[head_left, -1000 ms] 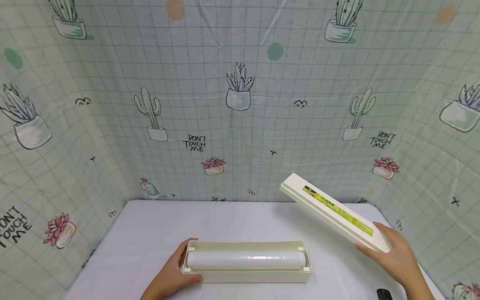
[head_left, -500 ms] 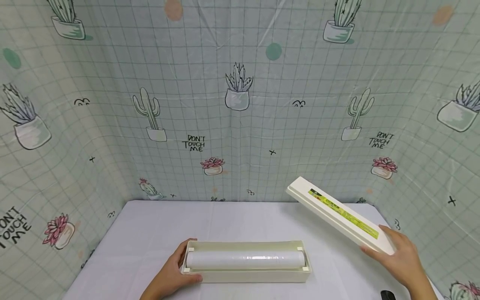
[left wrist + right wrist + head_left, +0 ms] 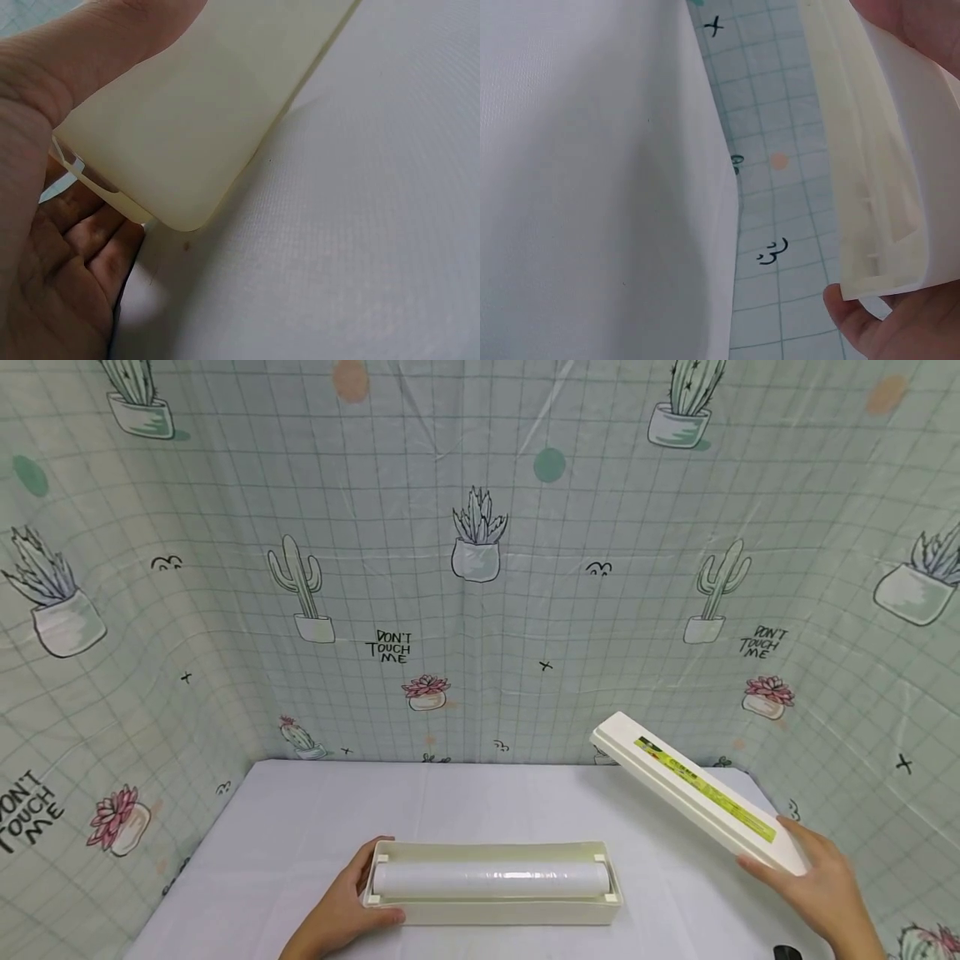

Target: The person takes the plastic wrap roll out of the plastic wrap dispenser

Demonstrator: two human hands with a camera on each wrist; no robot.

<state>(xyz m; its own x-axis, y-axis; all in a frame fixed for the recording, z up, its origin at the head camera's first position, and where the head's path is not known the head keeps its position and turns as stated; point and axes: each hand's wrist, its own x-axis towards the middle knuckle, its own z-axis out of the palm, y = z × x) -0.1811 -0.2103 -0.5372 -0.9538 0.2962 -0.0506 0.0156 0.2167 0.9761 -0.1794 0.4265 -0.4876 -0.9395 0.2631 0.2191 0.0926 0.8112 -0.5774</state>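
Note:
A long cream plastic-wrap dispenser box rests on the table without its cover, and a roll of plastic wrap lies inside it. My left hand grips the box's left end, thumb on the front and fingers behind; the left wrist view shows the thumb over the box wall. To the right, my right hand holds the box's lid by its near end. The lid is raised and tilted, its far end up and leftward, with a yellow-green label on top. The right wrist view shows the lid's hollow underside.
A white cloth covers the table. Behind and at both sides hangs a grid-patterned curtain printed with cacti. Near the front right edge, beside my right wrist, a small black object is partly cut off by the frame.
My right hand has carried the lid steadily to the right, away from the box. My left hand, the box and the roll have stayed in place.

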